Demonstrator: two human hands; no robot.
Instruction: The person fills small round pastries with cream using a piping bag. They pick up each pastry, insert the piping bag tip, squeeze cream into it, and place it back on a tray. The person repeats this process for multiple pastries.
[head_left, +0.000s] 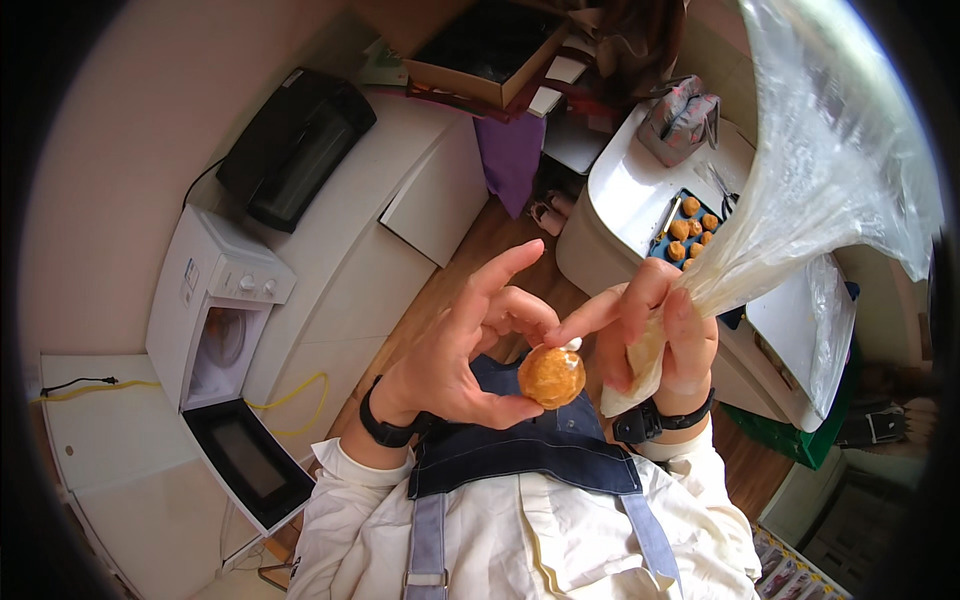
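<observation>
Between the thumb and fingers of my left hand (457, 352) is a round golden cream puff (552, 379). A dab of white cream shows on its upper side. My right hand (664, 330) grips a clear plastic piping bag (780, 195) near its narrow end, and its index fingertip touches the puff beside the cream. Pale filling shows in the lower part of the bag, while the wide upper part rises to the right. The tip of the bag (619, 401) points down, apart from the puff. Several more puffs (679, 229) sit on a dark blue tray (663, 244) beyond my right hand.
The tray rests on a white table (600, 202) with scissors (724, 196) and a grey patterned bag (679, 124). At left stands a white microwave (217, 292), its door (247, 457) hanging open. A black oven (296, 150) sits on the counter (397, 142). A yellow cord (322, 397) dangles nearby.
</observation>
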